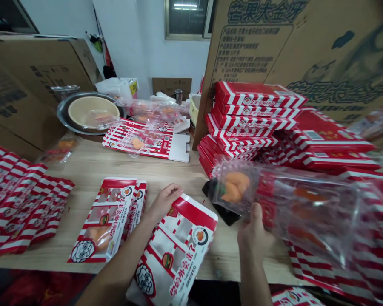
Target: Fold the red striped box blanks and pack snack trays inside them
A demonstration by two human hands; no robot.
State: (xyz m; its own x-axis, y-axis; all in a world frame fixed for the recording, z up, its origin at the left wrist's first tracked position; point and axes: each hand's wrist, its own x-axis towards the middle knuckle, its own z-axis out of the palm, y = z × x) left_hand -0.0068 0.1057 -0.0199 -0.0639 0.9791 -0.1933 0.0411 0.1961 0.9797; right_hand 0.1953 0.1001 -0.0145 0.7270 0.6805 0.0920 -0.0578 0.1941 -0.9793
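Observation:
My left hand (166, 202) is closed on the top left edge of a red and white printed box (178, 242) with see-through windows, tilted over the table's front edge. In my right hand (255, 233) is a clear plastic pack (290, 208), pinched under the thumb; orange food-shaped pieces show inside, and its right end is blurred. Behind that pack a black tray (225, 214) is partly hidden. Two similar printed boxes (105, 221) lie overlapping to the left of my left forearm, the front one with an orange piece behind its window.
Striped cartons (22, 199) lie in a row at the left. Red boxes (255, 114) are stacked at the right before a large cardboard box (300, 46). At the back are a basin (92, 111), clear packs (153, 111) and a flat carton (147, 140) on the wooden table (92, 161).

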